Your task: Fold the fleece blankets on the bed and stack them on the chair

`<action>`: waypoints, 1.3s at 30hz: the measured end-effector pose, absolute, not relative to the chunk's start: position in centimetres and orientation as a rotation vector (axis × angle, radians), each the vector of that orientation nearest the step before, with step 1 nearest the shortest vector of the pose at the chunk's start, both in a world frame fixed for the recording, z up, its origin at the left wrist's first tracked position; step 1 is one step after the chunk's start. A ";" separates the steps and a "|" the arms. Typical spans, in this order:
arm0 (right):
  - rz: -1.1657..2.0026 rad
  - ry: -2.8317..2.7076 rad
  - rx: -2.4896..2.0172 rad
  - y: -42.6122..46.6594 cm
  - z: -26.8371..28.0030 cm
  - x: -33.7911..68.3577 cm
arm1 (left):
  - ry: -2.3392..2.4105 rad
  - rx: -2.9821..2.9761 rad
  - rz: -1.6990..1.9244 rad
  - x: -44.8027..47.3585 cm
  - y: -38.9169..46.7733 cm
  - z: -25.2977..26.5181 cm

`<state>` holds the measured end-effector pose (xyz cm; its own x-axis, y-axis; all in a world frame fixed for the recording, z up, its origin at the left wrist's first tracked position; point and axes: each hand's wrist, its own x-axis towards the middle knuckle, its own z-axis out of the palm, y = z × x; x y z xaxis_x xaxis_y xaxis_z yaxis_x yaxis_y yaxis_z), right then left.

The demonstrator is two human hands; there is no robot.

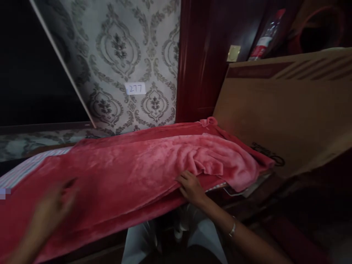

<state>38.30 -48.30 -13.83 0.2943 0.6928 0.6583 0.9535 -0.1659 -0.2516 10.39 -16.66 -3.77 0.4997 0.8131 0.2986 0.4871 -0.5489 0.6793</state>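
The right hand [191,187] pinches the folds of a red plush cloth [118,165] just below center; whether the left hand [53,205], blurred at lower left, grips it is unclear.

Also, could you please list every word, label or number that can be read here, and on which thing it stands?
"277": on the white card on the patterned wallpaper.
Black print on the cardboard box: upside down, too blurred to read.
Red-and-white label on the bottle: too small and blurred to read.
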 end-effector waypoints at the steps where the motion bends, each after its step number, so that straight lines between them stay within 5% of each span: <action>1: -0.524 -1.443 -1.940 -48.1 -13.6 38.3 | 0.843 2.359 0.836 13.0 -18.8 -4.9; 5: -0.483 -1.358 -1.970 -47.5 -12.3 38.0 | 0.135 2.692 0.576 23.2 -28.1 -9.1; 10: -0.397 -1.299 -1.913 -49.2 -11.5 38.6 | 0.089 2.789 0.557 28.9 -32.1 -12.3; 24: -0.700 -0.580 -1.868 -61.5 -16.0 47.0 | -0.081 2.885 0.874 27.8 -31.2 -14.6; 39: -0.791 -0.745 -2.201 -58.0 -20.3 44.8 | -0.020 2.944 0.731 26.8 -32.5 -15.2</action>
